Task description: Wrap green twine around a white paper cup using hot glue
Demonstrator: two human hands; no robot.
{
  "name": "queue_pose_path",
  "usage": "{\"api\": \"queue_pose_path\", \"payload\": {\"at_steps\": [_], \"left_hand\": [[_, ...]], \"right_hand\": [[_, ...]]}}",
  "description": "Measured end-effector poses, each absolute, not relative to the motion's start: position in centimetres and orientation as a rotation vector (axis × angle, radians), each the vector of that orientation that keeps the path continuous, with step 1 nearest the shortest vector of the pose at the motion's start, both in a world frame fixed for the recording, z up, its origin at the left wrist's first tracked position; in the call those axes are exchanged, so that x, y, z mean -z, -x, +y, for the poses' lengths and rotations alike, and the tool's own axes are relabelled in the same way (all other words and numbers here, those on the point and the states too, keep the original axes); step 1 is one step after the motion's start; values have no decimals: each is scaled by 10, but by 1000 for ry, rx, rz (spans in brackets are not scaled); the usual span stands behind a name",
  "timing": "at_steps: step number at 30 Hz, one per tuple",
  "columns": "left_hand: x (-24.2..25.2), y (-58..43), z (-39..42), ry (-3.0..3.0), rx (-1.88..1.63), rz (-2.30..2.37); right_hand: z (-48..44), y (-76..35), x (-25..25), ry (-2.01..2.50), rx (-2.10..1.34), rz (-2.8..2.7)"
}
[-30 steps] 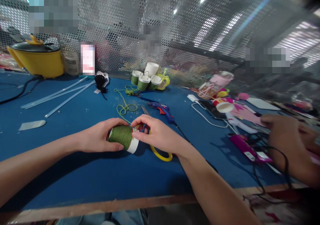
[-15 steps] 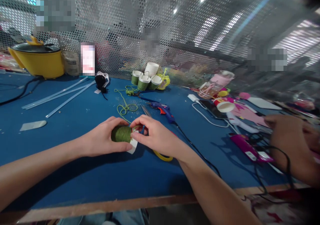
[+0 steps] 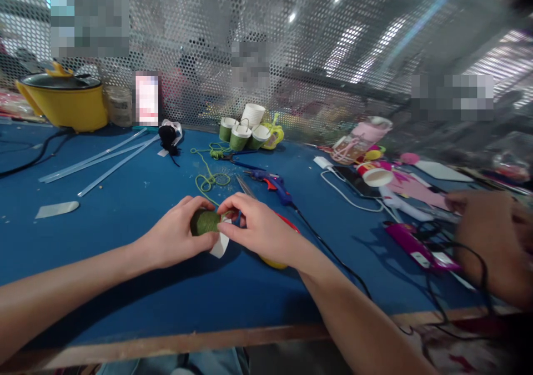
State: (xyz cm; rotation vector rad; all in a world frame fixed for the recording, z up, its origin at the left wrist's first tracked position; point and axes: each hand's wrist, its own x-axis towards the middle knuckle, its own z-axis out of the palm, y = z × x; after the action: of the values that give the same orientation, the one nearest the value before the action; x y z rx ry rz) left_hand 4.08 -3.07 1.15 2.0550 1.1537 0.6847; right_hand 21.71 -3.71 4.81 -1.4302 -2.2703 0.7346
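Observation:
A paper cup wrapped in green cord (image 3: 207,223) lies on its side on the blue table (image 3: 125,208), its white rim toward the right. My left hand (image 3: 177,240) is wrapped round the green end of it. My right hand (image 3: 258,228) pinches at the cup's rim where the cord ends, fingers closed. A loose length of green cord (image 3: 207,179) trails away behind the cup. Yellow-handled scissors (image 3: 272,263) lie partly hidden under my right hand.
A blue glue gun (image 3: 272,181) lies behind my hands. Several green-wrapped cups (image 3: 244,131) stand at the mesh wall. Glue sticks (image 3: 104,161) and a yellow pot (image 3: 64,100) are at the left. Another person's hand (image 3: 491,241) works at the right by a pink glue gun (image 3: 416,244).
The cup has turned in my hands, so less of its green side shows. Both my hands have closed in a little around it. The other person's hand has shifted slightly right.

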Motion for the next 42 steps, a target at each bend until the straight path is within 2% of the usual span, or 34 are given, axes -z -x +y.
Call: {"api": "queue_pose_path", "payload": {"at_steps": [25, 42], "left_hand": [[-15, -36, -32, -2023, -585, 1088], [-14, -39, -32, -1918, -676, 1128]], "right_hand": [[-37, -218, -46, 1420, -797, -2225], [-37, -219, -45, 1388, -850, -2213]]}}
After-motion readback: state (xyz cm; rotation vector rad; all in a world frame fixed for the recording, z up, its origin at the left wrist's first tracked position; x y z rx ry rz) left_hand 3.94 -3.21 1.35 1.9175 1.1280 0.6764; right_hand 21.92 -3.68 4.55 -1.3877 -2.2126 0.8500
